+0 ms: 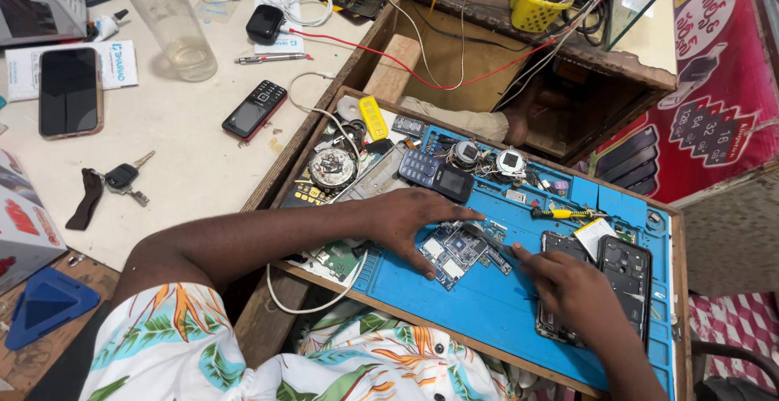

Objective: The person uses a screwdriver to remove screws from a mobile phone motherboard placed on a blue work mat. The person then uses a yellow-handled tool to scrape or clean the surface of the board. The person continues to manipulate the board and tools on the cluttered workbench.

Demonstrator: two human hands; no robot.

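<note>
circuit board (454, 251) lying bare on the blue mat (487, 303), near its front edge | my left hand (418, 222) is pressing it, fingers spread | my right hand (568, 287) is pinching a thin tool, tip at the board | opened phone (629, 275) is waiting beside, nothing reassembled yet

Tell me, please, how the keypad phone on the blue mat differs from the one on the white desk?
The keypad phone on the mat is dark blue; the desk phone is black with red edging. The mat phone lies just beyond the left hand, among parts; the desk phone lies alone, untouched. Both lie face up, screens dark.
</note>
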